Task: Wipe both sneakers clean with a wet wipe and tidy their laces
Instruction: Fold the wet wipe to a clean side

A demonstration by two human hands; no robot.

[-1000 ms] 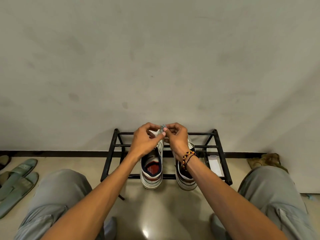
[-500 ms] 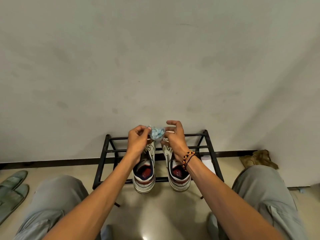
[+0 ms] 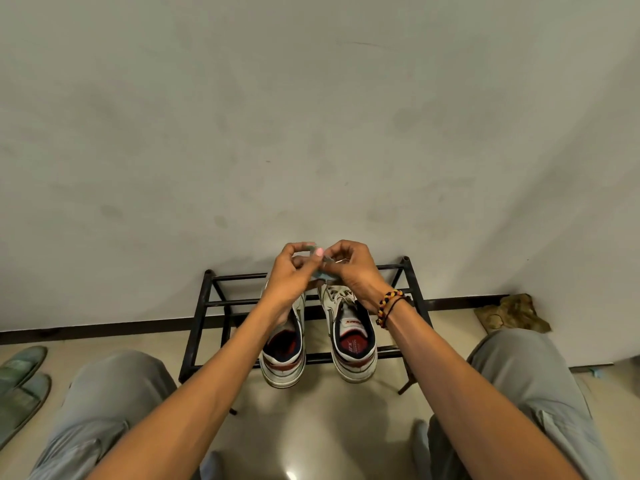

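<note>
- A small blue packet (image 3: 323, 273), apparently the wet-wipe sachet, is being pinched between the left hand (image 3: 289, 277) and the right hand (image 3: 355, 271); both sets of fingertips are being pressed together on it, above the toes of the sneakers.
- The packet is being judged as light, thin and crinkly; a slippery film is likely, so it is best being gripped at its edges, close to any tear notch. Its markings are too small to be read.
- Any wipe inside is being expected to be limp, damp and easily bunched; no wipe is being seen yet, so wiping is being judged as not yet begun.
- The left sneaker (image 3: 285, 355) and right sneaker (image 3: 353, 344) are being kept side by side on the rack (image 3: 204, 306), heels toward the person, just apart from each other.
- The uppers are looking off-white and smooth, like leather or a synthetic, with dark collars and red insoles; the soles are looking like scuffed rubber.
- The sneakers are being judged as light but fairly stiff; each is best being held by the heel or collar while being wiped.
- The laces are being mostly hidden by the hands, so their state cannot be told.
- The rack is being seen as thin black metal bars standing on a glossy pale floor (image 3: 311, 427), against a plain matt wall (image 3: 311, 116).
</note>
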